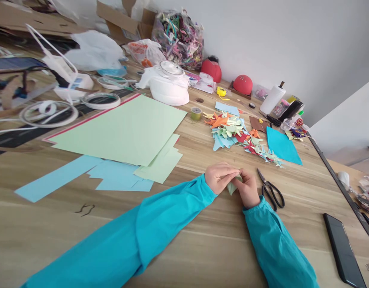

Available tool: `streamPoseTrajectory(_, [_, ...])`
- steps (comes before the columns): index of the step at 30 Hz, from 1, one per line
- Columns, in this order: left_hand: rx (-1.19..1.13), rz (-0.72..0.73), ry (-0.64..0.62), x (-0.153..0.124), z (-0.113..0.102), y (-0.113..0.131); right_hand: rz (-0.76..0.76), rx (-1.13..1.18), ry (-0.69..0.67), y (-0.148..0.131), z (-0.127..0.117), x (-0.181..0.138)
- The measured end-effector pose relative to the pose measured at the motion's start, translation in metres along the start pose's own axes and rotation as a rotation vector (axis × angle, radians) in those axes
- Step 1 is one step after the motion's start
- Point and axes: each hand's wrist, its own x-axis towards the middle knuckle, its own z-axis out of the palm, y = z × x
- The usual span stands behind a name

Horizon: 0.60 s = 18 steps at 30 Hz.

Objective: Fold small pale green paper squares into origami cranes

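Note:
Between my two hands is a small folded piece of pale green paper (231,188), its pointed end showing below the fingers. My left hand (219,177) pinches it from the left, fingers pressed together. On the other side my right hand (248,187) grips it with thumb and bent fingers. The fingertips meet and cover the upper part of the paper. Black-handled scissors (272,191) lie just right of my right hand. Beyond the hands is a heap of folded paper cranes (232,130) in orange, green, blue and red.
Large green sheets (124,128) lie at left, with blue paper strips (60,178) below. A phone (343,248) rests at right. Behind stand a white bag-covered container (169,90), a green thread spool (196,113) and a yellow tape measure (221,91). A turquoise sheet (283,146) lies right of the heap.

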Motion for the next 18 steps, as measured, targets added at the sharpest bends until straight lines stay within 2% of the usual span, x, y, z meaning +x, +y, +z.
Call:
streamPoseTrajectory(9, [0.004,-0.133,-0.019,0.003,-0.003,0.007,0.016,-0.022,-0.015,0.001,0.000,-0.001])
streamPoseTrajectory(14, [-0.046,-0.241,-0.029,0.002,-0.005,0.010,0.113,0.055,0.062,0.005,-0.002,0.000])
streamPoseTrajectory(18, [-0.040,-0.186,-0.048,0.000,-0.004,0.010,0.155,0.142,0.114,0.010,-0.005,-0.001])
